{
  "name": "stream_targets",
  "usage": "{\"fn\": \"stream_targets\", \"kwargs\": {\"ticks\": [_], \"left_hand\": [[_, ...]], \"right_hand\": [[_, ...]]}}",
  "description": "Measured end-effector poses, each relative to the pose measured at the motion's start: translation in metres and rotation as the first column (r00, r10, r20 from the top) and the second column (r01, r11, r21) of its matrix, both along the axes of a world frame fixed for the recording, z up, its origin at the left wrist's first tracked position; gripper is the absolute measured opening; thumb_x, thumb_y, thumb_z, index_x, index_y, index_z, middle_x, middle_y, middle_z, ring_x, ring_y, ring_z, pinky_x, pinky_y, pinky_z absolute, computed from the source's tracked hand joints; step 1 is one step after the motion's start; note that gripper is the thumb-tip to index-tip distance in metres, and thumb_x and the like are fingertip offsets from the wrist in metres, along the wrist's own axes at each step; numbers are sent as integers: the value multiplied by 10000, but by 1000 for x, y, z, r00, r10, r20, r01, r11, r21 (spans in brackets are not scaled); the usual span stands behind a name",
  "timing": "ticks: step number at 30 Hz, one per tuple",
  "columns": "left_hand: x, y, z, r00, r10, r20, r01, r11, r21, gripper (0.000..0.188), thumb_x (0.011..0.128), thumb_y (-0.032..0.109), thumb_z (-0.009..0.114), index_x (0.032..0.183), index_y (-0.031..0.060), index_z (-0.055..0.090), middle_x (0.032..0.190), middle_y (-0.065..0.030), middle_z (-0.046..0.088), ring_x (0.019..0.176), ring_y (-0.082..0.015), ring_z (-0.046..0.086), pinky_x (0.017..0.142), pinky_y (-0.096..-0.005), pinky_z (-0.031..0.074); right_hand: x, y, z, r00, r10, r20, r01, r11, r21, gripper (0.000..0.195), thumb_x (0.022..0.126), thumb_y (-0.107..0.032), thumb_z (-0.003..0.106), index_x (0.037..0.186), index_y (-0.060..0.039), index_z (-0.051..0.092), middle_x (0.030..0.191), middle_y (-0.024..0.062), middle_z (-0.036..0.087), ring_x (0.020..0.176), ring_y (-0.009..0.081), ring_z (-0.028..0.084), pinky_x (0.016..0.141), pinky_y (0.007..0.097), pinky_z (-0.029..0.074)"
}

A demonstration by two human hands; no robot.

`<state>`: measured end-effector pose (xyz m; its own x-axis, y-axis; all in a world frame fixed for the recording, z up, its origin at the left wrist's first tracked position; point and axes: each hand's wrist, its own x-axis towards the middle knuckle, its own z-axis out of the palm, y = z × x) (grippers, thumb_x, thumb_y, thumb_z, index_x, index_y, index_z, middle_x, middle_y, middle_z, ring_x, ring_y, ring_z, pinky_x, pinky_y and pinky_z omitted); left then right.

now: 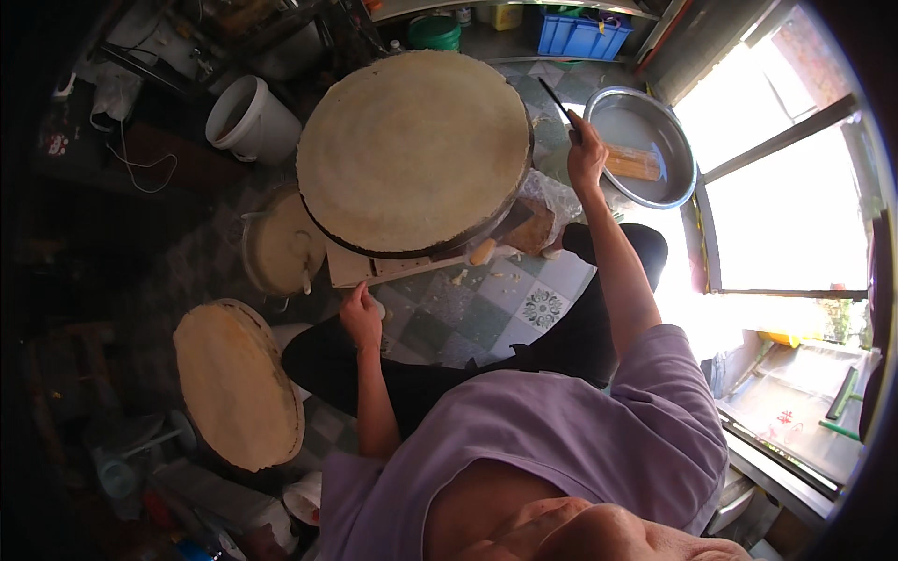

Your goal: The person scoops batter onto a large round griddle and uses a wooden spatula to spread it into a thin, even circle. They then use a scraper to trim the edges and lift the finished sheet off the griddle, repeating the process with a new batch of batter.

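A large round griddle [330, 242] stands before me, covered by a thin sheet of batter or flatbread [414, 151]. My right hand [587, 156] grips a thin dark tool [555, 98], perhaps a scraper or knife, between the griddle and a metal basin [694, 165]. In that basin, a wooden roller-like piece [633, 162] lies in cloudy liquid. My left hand [361, 315] is near my knee, fingers bent; whether it holds anything cannot be told. A pot of batter [280, 242] with a ladle [306, 277] stands left of the griddle. Lower left rests a stack of round flatbreads [238, 386].
A white bucket [270, 126] stands behind the batter pot. A blue crate [586, 35] and a green tub [435, 32] sit on a low shelf at the back. Plastic wrapping [551, 196] lies right of the griddle. Windows line the right side.
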<state>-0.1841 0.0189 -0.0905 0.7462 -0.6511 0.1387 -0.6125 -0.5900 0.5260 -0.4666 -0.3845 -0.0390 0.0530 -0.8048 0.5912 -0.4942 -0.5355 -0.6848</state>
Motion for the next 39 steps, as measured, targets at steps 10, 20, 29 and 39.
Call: {"fn": "stream_targets", "kwargs": {"ticks": [10, 20, 29, 39], "left_hand": [[1, 5, 4, 994, 51, -96, -47, 998, 45, 267, 925, 94, 587, 1168, 58, 692, 1026, -181, 713, 978, -361, 665, 838, -422, 525], [70, 6, 16, 980, 98, -174, -139, 961, -239, 253, 919, 17, 576, 1143, 19, 694, 968, -145, 736, 887, -251, 710, 785, -358, 540], [133, -23, 19, 957, 59, -284, -161, 922, -353, 246, 948, 39, 583, 1166, -23, 677, 954, -148, 743, 894, -215, 707, 814, -325, 536], [140, -28, 16, 933, -52, -357, -103, 909, -403, 244, 960, 88, 605, 1173, -2, 683, 978, -133, 751, 872, -185, 702, 785, -302, 532]], "right_hand": [[-95, -47, -57, 849, -89, -521, 272, 919, 287, 353, 942, -183, 541, 1277, -183, 651, 1089, 207, 685, 1032, 394, 641, 883, 499, 482], [-49, 49, -71, 896, -129, -424, 193, 975, 109, 266, 868, -88, 589, 1099, -106, 720, 971, 133, 718, 911, 345, 679, 799, 437, 523], [91, 199, -153, 922, 24, -386, 314, 536, 783, 928, 753, -307, 728, 1518, -104, 243, 1186, 286, 641, 1116, 421, 634, 943, 475, 491], [57, 172, -114, 815, 111, -569, 440, 521, 731, 696, 771, -224, 579, 1442, -72, 473, 1292, 291, 602, 1153, 390, 625, 966, 426, 492]]}}
